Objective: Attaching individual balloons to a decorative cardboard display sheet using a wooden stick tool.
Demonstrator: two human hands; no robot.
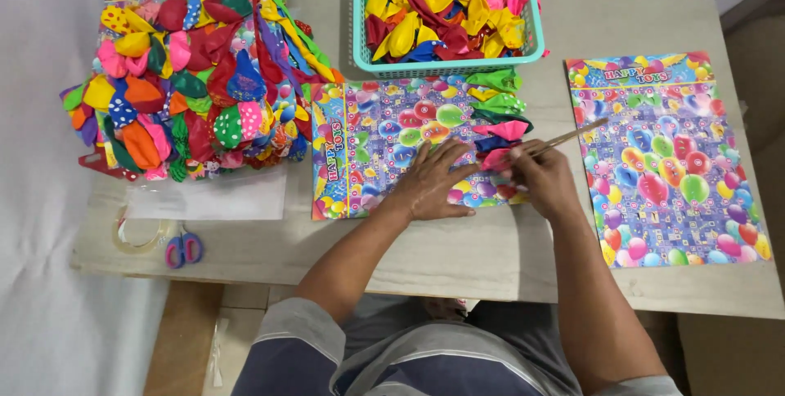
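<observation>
Scissors (183, 249), tape roll (136, 234), teal basket (533, 33)

Small home packing workshop, plain tabletop (458, 257) stacked with balloon-filled cards (188, 85), teal basket (365, 28) of loose balloons, printed backing sheets (670, 159), tape roll (135, 236), scissors (183, 249)

Bare tabletop (491, 257) lies open below the teal basket (448, 59); the balloon heap (192, 85) blocks its left, apparently stacked high.
</observation>
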